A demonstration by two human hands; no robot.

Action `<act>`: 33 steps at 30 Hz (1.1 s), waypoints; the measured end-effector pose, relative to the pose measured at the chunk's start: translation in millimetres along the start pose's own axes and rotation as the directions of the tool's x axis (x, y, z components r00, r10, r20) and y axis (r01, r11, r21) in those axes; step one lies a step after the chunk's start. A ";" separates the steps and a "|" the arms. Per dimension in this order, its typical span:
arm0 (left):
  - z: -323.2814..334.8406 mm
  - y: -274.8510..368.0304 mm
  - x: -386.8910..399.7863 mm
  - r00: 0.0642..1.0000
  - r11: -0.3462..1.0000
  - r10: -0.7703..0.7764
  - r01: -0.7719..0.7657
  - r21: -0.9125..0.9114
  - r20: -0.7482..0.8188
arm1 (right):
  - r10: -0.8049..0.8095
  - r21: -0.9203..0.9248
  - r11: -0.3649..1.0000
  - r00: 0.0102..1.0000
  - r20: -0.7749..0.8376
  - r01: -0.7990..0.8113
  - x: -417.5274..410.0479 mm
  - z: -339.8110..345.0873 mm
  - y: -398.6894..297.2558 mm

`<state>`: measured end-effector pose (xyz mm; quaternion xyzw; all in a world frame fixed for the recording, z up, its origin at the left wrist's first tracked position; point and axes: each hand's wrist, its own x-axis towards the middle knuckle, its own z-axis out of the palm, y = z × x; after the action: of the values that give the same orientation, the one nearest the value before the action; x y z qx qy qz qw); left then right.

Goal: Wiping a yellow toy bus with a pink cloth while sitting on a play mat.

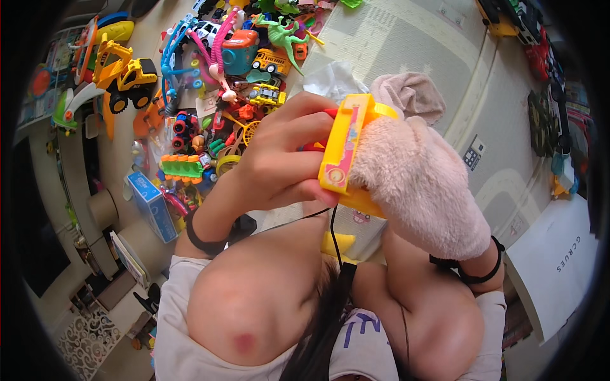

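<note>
A yellow plastic toy with a pink printed sticker strip is raised above my knees. My left hand grips it from the left, with fingers along its back and the thumb near its lower end. Some red parts show between those fingers. A fluffy pale pink cloth covers my right hand like a mitt and presses against the toy's right side. Only the right wrist shows, so the fingers are hidden. The cloth's bunched end sticks out beyond the toy.
A heap of toys lies on the left, with a green dinosaur, a yellow school bus and a toy excavator. Near it are a blue box and a white tissue. A patterned play mat covers the floor. A white paper bag stands right.
</note>
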<state>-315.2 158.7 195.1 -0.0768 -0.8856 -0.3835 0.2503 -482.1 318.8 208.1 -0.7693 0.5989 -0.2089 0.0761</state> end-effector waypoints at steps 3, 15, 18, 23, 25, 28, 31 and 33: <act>-7.6 7.0 -2.4 0.992 0.999 -0.033 0.034 0.010 -0.122 | 0.006 0.093 0.996 0.997 0.082 -0.013 27.8 -13.9 -12.3; -15.6 1.2 12.7 0.994 0.993 0.109 -0.109 0.048 0.007 | 0.281 0.443 0.828 0.939 0.200 -0.343 35.3 -9.7 -24.6; -13.3 2.5 10.0 0.992 0.988 0.106 -0.113 0.105 0.070 | 0.317 0.524 0.753 0.917 0.241 -0.398 24.1 16.1 -22.5; -3.9 1.1 -2.6 0.996 0.996 0.023 -0.030 -0.082 -0.085 | 0.289 0.166 0.940 0.954 0.079 -0.299 3.6 15.9 -16.7; -9.8 3.8 -2.0 0.991 0.993 -0.004 -0.013 -0.121 -0.135 | 0.203 0.007 0.978 0.958 0.203 -0.209 12.4 -8.4 -12.4; -21.7 4.5 -4.2 0.956 0.973 -0.197 0.165 -0.159 -0.217 | 0.149 0.118 0.977 0.962 0.229 -0.180 16.7 -7.7 -9.8; -12.7 3.8 -12.5 0.936 0.939 -0.255 0.180 -0.294 -0.242 | 0.133 0.146 0.975 0.968 0.212 -0.166 18.6 -26.3 -12.0; -12.3 -0.2 -28.6 0.941 0.916 -0.264 0.176 -0.361 -0.212 | 0.153 -0.022 0.988 0.962 0.226 -0.152 19.4 -43.3 -9.8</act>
<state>-285.8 151.3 187.7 0.0326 -0.7699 -0.5619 0.3008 -487.5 308.8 255.3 -0.7400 0.6441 -0.1117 0.1583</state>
